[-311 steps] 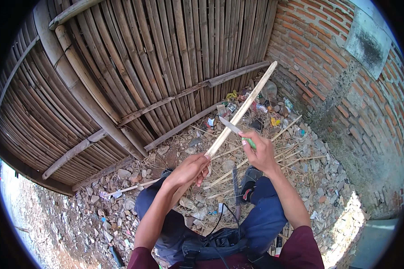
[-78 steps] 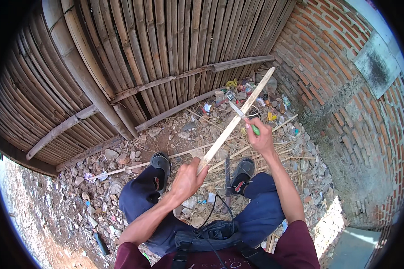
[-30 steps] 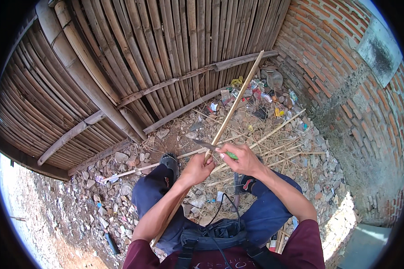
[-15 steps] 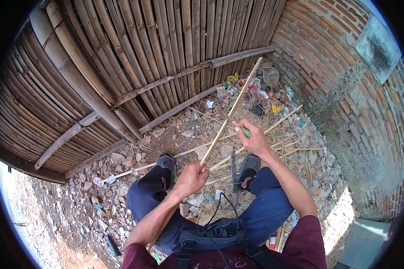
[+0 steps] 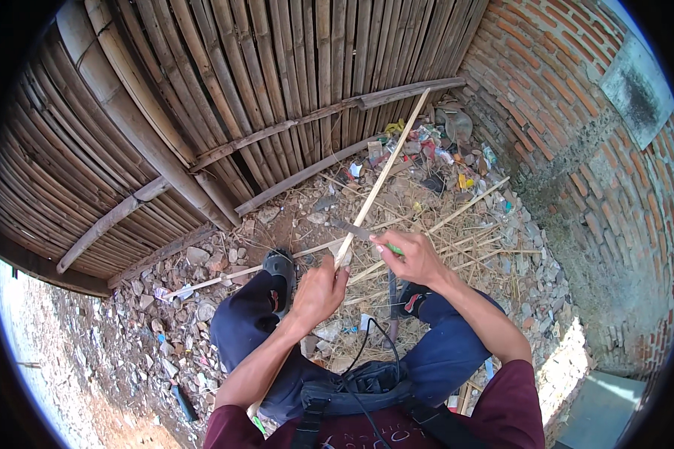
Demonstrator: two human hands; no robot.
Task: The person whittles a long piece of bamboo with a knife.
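Observation:
A long pale bamboo strip point(image 5: 389, 166) slants up and away in front of me. My left hand point(image 5: 319, 292) is closed around its near part, and the strip's rear end runs back under my left forearm. In my right hand point(image 5: 413, 259) is a knife point(image 5: 344, 225), its green handle partly hidden by my fingers. The dark blade points left and lies across the strip, just beyond my left hand; its edge seems to touch the bamboo.
More bamboo strips point(image 5: 472, 202) lie on dry grass and rubble between and beyond my feet. A dark bar-shaped tool point(image 5: 392, 299) rests near my right shoe. Litter point(image 5: 427, 142) gathers in the corner where a bamboo wall point(image 5: 277, 67) meets a brick wall point(image 5: 554, 82).
My right hand and the knife have come down along the strip toward me, closer to my left hand. My left hand has shifted slightly up, and the strip's far end has swung a little left.

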